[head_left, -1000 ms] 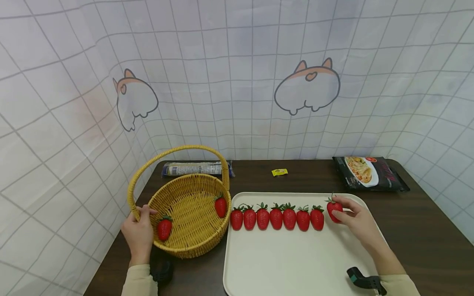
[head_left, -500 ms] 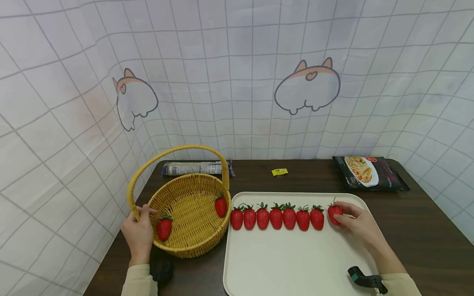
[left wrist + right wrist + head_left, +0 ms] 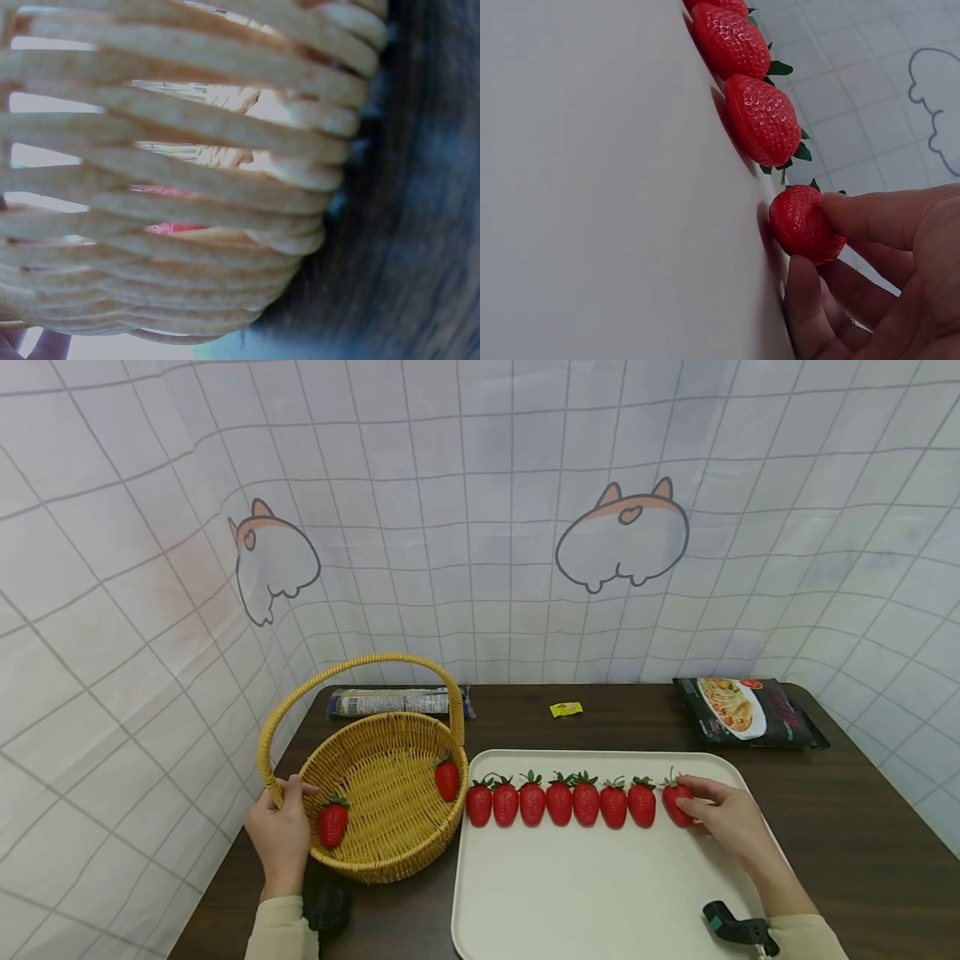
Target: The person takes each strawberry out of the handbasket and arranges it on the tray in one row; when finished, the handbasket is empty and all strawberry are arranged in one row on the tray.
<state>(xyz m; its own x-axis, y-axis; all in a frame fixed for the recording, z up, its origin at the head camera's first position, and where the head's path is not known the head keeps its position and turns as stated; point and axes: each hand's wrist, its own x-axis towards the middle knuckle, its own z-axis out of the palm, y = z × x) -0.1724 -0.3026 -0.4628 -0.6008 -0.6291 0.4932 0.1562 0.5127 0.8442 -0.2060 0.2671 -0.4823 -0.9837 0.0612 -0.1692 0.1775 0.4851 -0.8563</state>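
My right hand (image 3: 723,818) pinches a red strawberry (image 3: 673,803) at the right end of a row of several strawberries (image 3: 558,802) on the white tray (image 3: 570,893). In the right wrist view, thumb and fingers meet around the held strawberry (image 3: 801,223), low over the tray, a small gap from its neighbour (image 3: 761,120). My left hand (image 3: 281,839) grips the yellow woven basket (image 3: 386,870) at its left side, where the handle joins the rim. Two strawberries lie inside, one left (image 3: 332,824) and one right (image 3: 447,778). Basket weave (image 3: 217,124) fills most of the left wrist view.
Behind the basket lies a long clear-and-blue packet (image 3: 397,702). A small yellow wrapped candy (image 3: 566,709) is behind the tray, and a black noodle packet (image 3: 742,712) sits at the back right. A grid-patterned curtain (image 3: 480,527) closes off the dark table's far side.
My right hand has brought the strawberry a little down and nearer, level with the row, and its leafy top now leans left. The left hand and basket stay put.
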